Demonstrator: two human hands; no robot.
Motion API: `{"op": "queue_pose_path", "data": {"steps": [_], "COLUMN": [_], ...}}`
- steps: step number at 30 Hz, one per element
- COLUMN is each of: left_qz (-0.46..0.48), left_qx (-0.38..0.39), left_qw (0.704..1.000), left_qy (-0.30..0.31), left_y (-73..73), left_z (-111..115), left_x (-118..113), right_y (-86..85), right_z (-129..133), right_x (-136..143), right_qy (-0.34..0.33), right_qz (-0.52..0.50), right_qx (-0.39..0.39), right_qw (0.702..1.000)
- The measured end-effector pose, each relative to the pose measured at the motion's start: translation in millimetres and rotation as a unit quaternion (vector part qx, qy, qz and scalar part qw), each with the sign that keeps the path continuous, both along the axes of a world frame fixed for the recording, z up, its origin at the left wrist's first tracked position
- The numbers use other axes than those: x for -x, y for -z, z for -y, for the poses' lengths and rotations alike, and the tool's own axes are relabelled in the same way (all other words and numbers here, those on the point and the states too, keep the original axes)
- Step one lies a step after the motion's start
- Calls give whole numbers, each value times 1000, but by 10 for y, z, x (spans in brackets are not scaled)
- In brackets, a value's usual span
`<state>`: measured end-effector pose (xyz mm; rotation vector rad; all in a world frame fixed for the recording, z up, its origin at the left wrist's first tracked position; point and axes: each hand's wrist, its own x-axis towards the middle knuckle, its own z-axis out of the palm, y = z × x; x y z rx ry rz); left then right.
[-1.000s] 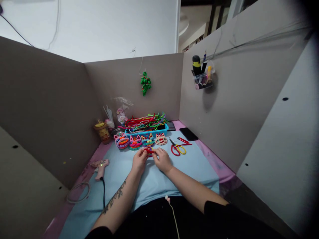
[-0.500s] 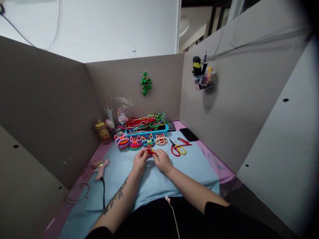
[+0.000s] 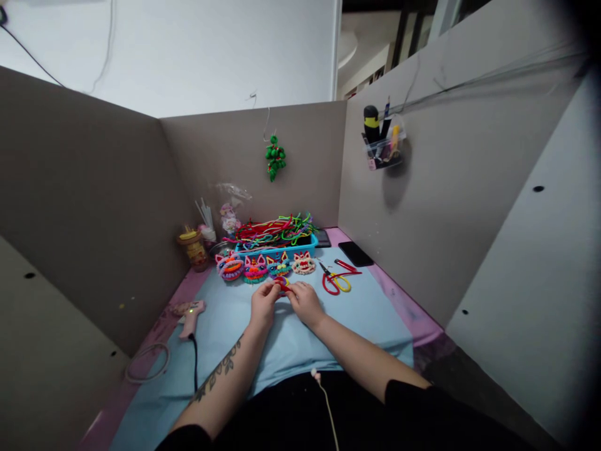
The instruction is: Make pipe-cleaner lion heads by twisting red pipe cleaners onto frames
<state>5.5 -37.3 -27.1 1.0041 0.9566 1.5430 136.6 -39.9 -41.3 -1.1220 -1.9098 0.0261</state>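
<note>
Between my two hands is a small red pipe-cleaner piece [image 3: 283, 285] with a bit of yellow and purple at its far edge. My left hand [image 3: 265, 300] pinches its left side, fingers closed. From the right, my right hand [image 3: 304, 300] grips the same piece with bent fingers. Much of the piece is hidden by the fingers. Just beyond stand several finished fuzzy animal heads: a pink-purple one [image 3: 230, 267], a pink-orange one [image 3: 256, 269], a teal one [image 3: 279, 265] and a cream one [image 3: 303, 264].
Scissors [image 3: 337, 283] with red and yellow handles lie to the right, beside a red-handled tool [image 3: 345, 267] and a phone [image 3: 355, 254]. A blue basket [image 3: 307, 248] of pipe cleaners stands behind. At left lies a pink glue gun [image 3: 190, 319] with a black cord. Grey partitions surround the table.
Both hands stay in nearly the same place, with only slight finger movement on the red piece. Nothing else has visibly moved.
</note>
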Motion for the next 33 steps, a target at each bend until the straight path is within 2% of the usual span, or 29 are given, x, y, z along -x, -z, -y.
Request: {"op": "queue_pose_path", "data": {"steps": [5,19,28,33], "left_qz": [16,95,119,75], "left_qx": [-21,17,24,0], "left_qw": [1000,995,987,990], "left_qy": [-6,-17,106,117], "left_y": [-8,4,-3,14], "left_z": [29,48,28,17], "left_x": [-37,-97,-34,-37], "right_y": [-11,-21,-26,-47], "right_z": [15,25,47,56], "right_x": [10,47,10,-6], "right_qy": [5,52,31,21], "right_qz": [-13,2,-8,-7], "right_qx": [-11,-69,-57,-62], "right_qw": [1000,996,998,998]}}
